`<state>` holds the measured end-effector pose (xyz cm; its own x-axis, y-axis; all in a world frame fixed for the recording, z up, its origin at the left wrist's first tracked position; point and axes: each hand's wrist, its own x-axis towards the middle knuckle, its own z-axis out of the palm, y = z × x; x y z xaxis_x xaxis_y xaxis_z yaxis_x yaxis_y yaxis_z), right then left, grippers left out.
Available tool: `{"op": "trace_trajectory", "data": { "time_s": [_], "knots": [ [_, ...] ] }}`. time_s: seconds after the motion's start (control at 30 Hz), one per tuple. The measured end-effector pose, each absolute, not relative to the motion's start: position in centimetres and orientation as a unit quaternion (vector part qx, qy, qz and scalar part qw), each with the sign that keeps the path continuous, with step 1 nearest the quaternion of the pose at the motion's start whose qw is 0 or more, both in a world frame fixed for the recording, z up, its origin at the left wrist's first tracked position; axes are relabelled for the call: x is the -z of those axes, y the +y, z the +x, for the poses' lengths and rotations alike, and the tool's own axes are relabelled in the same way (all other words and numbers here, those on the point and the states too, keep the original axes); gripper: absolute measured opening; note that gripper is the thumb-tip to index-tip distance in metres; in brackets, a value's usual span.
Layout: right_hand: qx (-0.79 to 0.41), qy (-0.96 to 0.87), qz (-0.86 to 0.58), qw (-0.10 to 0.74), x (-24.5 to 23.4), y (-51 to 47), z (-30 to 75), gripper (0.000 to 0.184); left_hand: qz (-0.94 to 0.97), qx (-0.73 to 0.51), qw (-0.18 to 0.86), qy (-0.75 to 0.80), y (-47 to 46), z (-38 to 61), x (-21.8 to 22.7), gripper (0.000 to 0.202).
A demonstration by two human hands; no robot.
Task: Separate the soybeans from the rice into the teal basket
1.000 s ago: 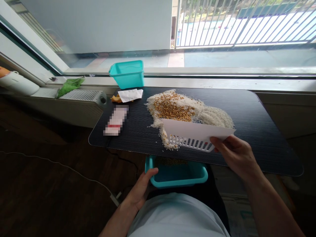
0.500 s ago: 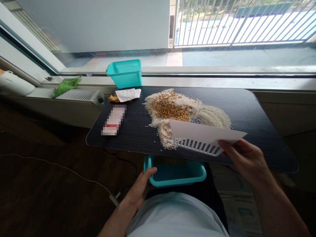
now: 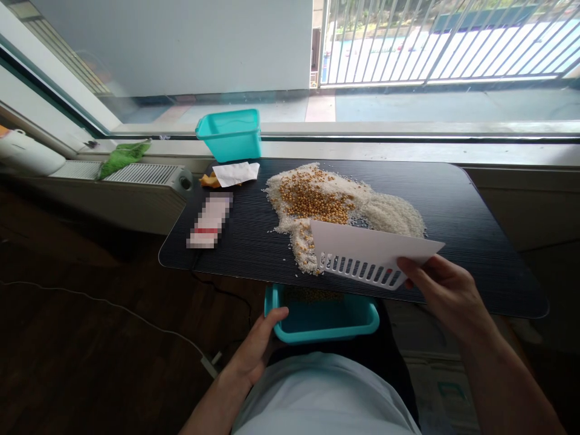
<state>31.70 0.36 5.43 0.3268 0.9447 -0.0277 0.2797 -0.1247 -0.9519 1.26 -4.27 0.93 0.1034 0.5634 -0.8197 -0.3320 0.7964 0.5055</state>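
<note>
My right hand (image 3: 446, 287) pinches the right end of a white slotted plastic sheet (image 3: 362, 241). The sheet's left edge meets a strip of white rice mixed with yellow peas at the near side of the table. Behind it spreads a heap of rice (image 3: 394, 214), with a patch of yellow peas (image 3: 317, 202) on top. My left hand (image 3: 260, 338) grips the left end of a teal plastic tub (image 3: 326, 335) below the table's front edge, thumb over the rim. Some yellowish grains lie inside that tub; the fingers under it are hidden.
A dark table (image 3: 471, 241) holds the grain. At its back left stand a second teal tub (image 3: 231, 142) and a white paper (image 3: 236, 174) over something orange. A blurred pinkish-white item (image 3: 211, 220) lies at the left. Beyond are a radiator (image 3: 149, 175) with a green cloth (image 3: 123, 158) and a window.
My right hand has shifted slightly left, and the sheet's right end has come in with it. My left hand and the tub look unmoved.
</note>
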Motion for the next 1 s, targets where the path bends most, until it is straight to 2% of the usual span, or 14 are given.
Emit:
{"op": "trace_trajectory", "data": {
  "time_s": [0.2,0.5,0.77,1.0],
  "knots": [
    [-0.354,-0.456,-0.665,0.473,-5.2,0.3,31.9,0.033,0.078,-0.302,0.733,0.604,-4.3,1.5,-1.1,0.023],
    [-0.356,-0.457,-0.665,0.472,-5.5,0.3,31.9,0.031,0.079,-0.307,0.739,0.595,-4.2,1.5,-1.2,0.021],
    [-0.377,-0.468,-0.652,0.461,-5.7,0.7,31.7,0.037,0.071,-0.301,0.734,0.605,-4.0,1.8,-1.6,0.019],
    [-0.359,-0.415,-0.674,0.495,-7.2,-0.2,30.6,0.035,0.084,-0.313,0.73,0.601,-4.1,1.6,-1.3,0.028]
  ]
}}
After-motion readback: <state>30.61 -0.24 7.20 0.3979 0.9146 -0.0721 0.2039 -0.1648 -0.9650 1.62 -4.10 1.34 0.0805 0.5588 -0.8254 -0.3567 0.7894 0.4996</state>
